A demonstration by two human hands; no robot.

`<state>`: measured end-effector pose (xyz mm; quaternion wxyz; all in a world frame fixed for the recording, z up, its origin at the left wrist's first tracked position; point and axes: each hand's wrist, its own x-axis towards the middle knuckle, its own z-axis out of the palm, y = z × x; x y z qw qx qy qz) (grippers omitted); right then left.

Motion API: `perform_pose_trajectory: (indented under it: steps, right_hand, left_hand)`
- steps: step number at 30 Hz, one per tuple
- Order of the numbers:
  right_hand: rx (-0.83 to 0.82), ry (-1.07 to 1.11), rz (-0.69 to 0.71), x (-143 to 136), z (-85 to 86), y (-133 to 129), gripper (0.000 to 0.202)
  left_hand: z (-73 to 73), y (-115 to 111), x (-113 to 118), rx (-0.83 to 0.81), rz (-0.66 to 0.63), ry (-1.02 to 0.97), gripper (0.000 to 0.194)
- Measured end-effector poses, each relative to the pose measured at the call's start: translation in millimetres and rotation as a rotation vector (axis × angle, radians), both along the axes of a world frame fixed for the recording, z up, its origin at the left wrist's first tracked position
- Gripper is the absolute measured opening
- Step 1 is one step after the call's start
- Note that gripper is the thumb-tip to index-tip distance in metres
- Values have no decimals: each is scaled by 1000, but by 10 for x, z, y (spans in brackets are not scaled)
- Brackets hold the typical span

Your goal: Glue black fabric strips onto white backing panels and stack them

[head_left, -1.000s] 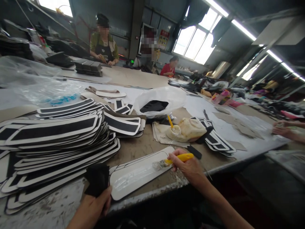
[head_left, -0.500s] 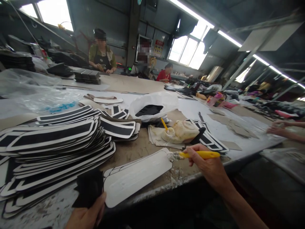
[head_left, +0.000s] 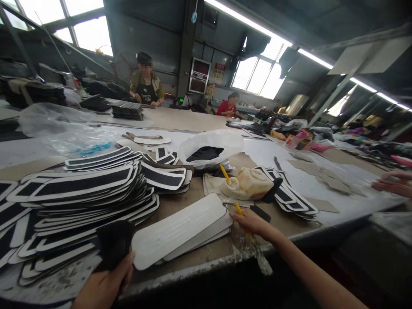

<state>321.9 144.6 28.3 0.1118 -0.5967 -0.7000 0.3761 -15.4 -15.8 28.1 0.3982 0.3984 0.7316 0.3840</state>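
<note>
My left hand [head_left: 111, 274] grips some black pieces [head_left: 116, 240] that look like fabric, and its thumb touches the near left end of a long white panel [head_left: 178, 229] with rounded corners. That panel looks wet and lies fanned over other pale panels [head_left: 206, 238]. My right hand [head_left: 249, 219] is closed round the yellow handle of a glue brush [head_left: 238, 209]; its coated bristles point down by the table edge. The fingertips of this hand are at the right end of the panels. Just beyond stands a glue-stained plastic container [head_left: 252, 183] with a second yellow handle [head_left: 224, 172] in its opening.
A tall pile of black panels with white borders [head_left: 86, 184] fills the left. More bordered panels [head_left: 289, 195] lie right of the container. A white plastic bag [head_left: 231, 143] with black pieces stands behind. A co-worker's hand [head_left: 392, 183] is at far right; two people sit across.
My right hand has turned the brush from lying level over the panel to bristles down near the table edge. The top panel has shifted, so the ones under it now show along its near side.
</note>
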Motion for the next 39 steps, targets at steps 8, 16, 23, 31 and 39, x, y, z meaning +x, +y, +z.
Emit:
perform_pose_trajectory:
  steps: [8, 16, 23, 31, 39]
  right_hand:
    - [-200, 180, 72, 2, -130, -61, 43]
    - [-290, 281, 5, 232, -56, -250, 39]
    - [-91, -87, -108, 380, 131, -216, 35]
    - [115, 553, -247, -275, 500, -745, 37]
    - [-42, 854, -175, -1062, 208, -921, 30]
  left_hand:
    - [-31, 575, 139, -45, -61, -156, 40]
    - [-189, 857, 262, -123, -81, -229, 45]
    - [-143, 578, 171, -92, 31, -193, 43]
    - [-179, -29, 385, -196, -55, -52, 50]
    - [-344, 19, 390, -227, -115, -442, 55]
